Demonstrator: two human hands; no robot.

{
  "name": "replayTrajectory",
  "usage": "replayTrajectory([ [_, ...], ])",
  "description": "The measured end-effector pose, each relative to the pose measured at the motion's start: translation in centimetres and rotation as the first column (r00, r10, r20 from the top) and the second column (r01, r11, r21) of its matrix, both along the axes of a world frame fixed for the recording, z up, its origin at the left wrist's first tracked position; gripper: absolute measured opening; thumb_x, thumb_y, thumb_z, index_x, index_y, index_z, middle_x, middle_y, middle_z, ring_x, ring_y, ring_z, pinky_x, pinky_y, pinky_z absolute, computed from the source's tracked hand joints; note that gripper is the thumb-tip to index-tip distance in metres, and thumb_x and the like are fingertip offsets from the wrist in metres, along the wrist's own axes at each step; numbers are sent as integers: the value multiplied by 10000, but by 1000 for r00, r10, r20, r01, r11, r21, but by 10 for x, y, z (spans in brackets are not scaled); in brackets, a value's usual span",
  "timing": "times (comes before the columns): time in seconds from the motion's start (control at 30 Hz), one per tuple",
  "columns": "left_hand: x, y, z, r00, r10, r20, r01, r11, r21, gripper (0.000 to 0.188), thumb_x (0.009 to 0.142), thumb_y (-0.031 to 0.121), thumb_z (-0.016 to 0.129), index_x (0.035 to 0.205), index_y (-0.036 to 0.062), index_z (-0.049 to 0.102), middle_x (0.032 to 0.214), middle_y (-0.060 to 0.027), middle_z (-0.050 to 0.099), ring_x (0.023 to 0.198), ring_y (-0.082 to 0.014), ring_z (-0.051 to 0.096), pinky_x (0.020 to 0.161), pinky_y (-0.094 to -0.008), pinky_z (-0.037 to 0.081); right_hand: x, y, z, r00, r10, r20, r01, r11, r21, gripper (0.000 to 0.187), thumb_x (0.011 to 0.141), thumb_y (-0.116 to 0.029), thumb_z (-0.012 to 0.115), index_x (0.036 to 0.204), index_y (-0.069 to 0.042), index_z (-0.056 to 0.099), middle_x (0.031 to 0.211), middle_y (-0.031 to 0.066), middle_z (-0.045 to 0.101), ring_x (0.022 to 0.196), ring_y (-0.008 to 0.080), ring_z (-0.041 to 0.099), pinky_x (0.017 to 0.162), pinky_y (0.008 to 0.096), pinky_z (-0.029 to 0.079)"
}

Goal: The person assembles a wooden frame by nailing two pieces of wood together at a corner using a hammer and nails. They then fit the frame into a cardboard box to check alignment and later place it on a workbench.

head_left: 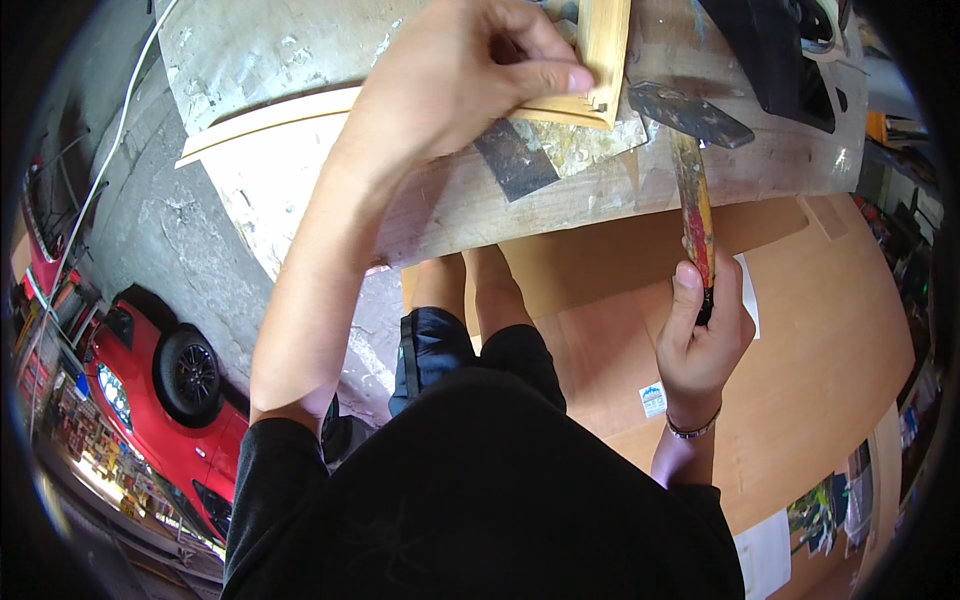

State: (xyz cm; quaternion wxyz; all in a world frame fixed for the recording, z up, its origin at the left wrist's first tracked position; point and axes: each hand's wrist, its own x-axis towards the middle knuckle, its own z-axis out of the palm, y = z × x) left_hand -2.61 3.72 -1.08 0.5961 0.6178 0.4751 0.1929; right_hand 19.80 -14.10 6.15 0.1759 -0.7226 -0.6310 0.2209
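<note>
My right hand is closed around the lower handle of a hammer. Its dark metal head is beside the corner of a wooden frame, over the worktable. Above that corner is my left hand, with thumb and bent index finger brought together at the tips. Whatever they pinch is too small to make out. A little dark spot shows on the wood just below the thumb. One long pale wood strip runs leftward from under my left forearm. Beneath the frame corner lie a dark flat piece and a paint-stained scrap.
The worktable has a worn, paint-spotted top with a curved front edge. A black angular object occupies its far right. Large brown board stands below on the right. On the left are a red car and a hanging white cable.
</note>
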Motion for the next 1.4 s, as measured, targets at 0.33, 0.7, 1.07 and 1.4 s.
replayTrajectory([
  [0.33, -1, 40, -4, 837, -509, -202, 525, 641, 560, 849, 596, 234, 883, 1396, 218, 602, 1676, -171, 245, 1523, -438, 259, 1214, -514, 348, -3, -3, -2, 999, -28, -38, 30, 998, 52, 294, 1023, -198, 643, 1202, 36, 633, 1003, 185, 720, 783, 308, 737, 640, 341, 557],
  [0.7, 6, 45, -15, 842, -520, -142, 476, 594, 648, 790, 566, 288, 882, 1314, 200, 644, 1649, -208, 288, 1503, -465, 278, 1215, -498, 316, -8, -4, -1, 1000, 24, -16, -20, 980, 200, 270, 1066, -206, 566, 1175, 29, 640, 828, 97, 673, 608, 149, 593, 566, 289, 457],
  [1.07, 4, 44, -20, 849, -517, -104, 450, 608, 654, 796, 547, 251, 895, 1301, 172, 653, 1640, -211, 294, 1477, -481, 300, 1219, -519, 305, -6, -7, -12, 997, 52, -62, -36, 972, 232, 308, 1091, -255, 535, 1131, 38, 623, 815, 81, 634, 678, 150, 608, 606, 290, 488],
  [1.4, 2, 44, -12, 849, -521, -91, 452, 625, 637, 777, 566, 236, 878, 1306, 183, 650, 1648, -210, 281, 1490, -473, 289, 1232, -518, 287, -5, -2, -28, 994, 105, -16, -104, 991, 81, 244, 1074, -217, 567, 1120, 21, 594, 833, 149, 659, 633, 226, 612, 600, 337, 495],
])
